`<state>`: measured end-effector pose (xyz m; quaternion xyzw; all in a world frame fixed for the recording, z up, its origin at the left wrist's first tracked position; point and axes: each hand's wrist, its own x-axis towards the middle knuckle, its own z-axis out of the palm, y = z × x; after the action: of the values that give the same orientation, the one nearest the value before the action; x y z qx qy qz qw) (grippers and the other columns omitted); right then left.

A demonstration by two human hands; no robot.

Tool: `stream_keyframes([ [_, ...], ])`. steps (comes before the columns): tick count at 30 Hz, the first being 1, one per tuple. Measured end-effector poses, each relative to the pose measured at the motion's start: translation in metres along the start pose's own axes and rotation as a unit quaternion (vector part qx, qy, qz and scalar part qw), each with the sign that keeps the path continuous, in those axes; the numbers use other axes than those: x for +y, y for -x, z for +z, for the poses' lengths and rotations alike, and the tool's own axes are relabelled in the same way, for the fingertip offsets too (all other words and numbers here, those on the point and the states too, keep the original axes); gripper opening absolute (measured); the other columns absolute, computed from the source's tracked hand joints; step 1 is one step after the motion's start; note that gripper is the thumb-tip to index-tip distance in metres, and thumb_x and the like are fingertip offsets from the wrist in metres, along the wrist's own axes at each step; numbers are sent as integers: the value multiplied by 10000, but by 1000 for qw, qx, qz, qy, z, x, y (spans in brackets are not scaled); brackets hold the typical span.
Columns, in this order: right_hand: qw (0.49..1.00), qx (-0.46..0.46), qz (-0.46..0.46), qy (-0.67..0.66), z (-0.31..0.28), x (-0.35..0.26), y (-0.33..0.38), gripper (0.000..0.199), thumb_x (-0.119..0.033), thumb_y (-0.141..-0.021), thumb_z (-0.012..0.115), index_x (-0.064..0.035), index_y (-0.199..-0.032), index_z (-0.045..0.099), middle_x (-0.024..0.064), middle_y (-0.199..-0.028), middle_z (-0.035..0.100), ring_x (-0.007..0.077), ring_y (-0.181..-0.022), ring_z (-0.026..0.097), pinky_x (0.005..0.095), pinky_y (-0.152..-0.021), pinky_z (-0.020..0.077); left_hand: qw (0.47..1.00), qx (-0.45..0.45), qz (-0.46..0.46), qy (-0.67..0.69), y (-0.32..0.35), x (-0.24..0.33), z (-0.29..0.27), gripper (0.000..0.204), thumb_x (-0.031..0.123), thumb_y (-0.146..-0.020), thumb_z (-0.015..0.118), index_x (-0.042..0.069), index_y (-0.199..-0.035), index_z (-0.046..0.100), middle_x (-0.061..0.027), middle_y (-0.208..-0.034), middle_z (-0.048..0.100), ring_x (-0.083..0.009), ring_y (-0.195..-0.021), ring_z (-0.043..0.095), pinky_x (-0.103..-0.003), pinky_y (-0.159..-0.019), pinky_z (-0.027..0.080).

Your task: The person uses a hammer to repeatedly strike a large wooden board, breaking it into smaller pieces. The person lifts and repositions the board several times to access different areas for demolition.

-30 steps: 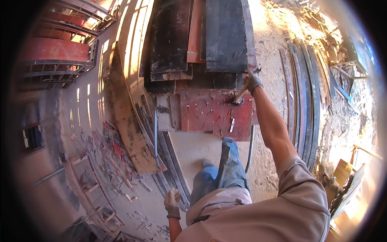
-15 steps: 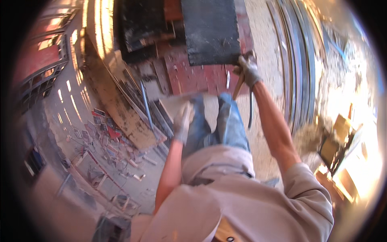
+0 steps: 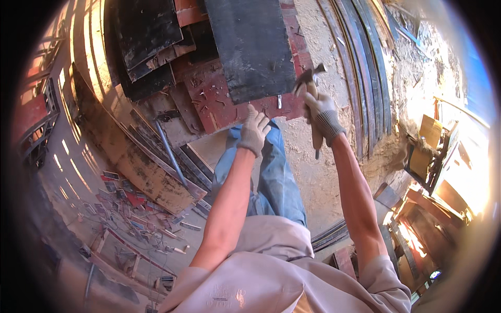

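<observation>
My right hand [image 3: 323,115], in a grey-cuffed work glove, is wrapped around the wooden handle of a claw hammer [image 3: 309,78]. The hammer's metal head points up and away, just right of a black panel [image 3: 255,52]. That panel lies on top of a red board [image 3: 214,101] strewn with nails and splinters. My left hand [image 3: 254,128], gloved too, is at the near edge of the red board with its fingers apart and nothing in them. Whether it touches the board, I cannot tell.
More dark panels [image 3: 148,31] are stacked at the far left. A long brown plank [image 3: 141,167] and a metal pipe [image 3: 171,154] lie left of my legs, near scattered scraps [image 3: 135,203]. Long dark beams [image 3: 365,78] run along the right, with a wooden box-like piece [image 3: 425,151] beyond.
My left hand has moved forward and right, from beside my leg to the red board's near edge. The right hand has left the black panel's corner, and the hammer's head now shows clearly.
</observation>
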<state>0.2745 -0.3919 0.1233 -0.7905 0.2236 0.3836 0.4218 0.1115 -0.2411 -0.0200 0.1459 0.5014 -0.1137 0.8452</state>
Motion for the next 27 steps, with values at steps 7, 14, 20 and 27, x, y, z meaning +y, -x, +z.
stream_keyframes([
  [7,964,114,-172,170,67,-52,-89,461,-380,-983,560,52,-1139,604,333,-979,697,475,-952,714,517,-818,570,990,3,31,134,-51,-1,41,1261,797,-834,634,-58,-1617,138,-212,-1711,179,-390,-1587,179,-509,-1290,182],
  [14,942,154,-106,280,99,-18,-59,422,-384,-1035,552,24,-1142,527,334,-995,692,508,-947,693,570,-787,553,958,0,-55,281,-76,8,59,1028,742,-888,635,-16,-1528,365,-159,-1549,462,-337,-1436,432,-430,-1251,299],
  [20,953,208,-190,115,119,38,-54,306,-311,-1020,624,-29,-1120,560,240,-845,677,412,-757,708,520,-674,551,971,71,-2,228,-49,21,84,1155,796,-783,716,-19,-1527,375,-183,-1546,447,-308,-1447,413,-420,-1232,343],
  [27,999,-25,9,34,65,-25,-48,389,-359,-948,588,28,-980,609,99,-685,642,207,-489,635,363,-473,513,970,28,-10,241,-60,8,64,1312,808,-777,704,-48,-1607,155,-244,-1680,186,-398,-1587,124,-420,-1313,138],
])
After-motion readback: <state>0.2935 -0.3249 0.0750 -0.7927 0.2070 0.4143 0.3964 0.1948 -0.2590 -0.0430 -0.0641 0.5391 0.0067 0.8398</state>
